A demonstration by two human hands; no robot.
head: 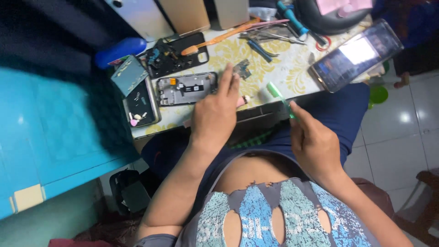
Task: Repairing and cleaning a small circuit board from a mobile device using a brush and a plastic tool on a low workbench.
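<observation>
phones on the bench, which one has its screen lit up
The smartphone propped at the bench's right edge, tilted, with a bright glowing display. The opened phone frame by the left hand shows bare internals, and the phone left of it is dark.

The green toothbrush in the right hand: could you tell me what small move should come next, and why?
Probably bring the toothbrush over to the small circuit board. The right hand holds the brush just off the table edge, while the left hand has its fingertips beside that board.
</observation>
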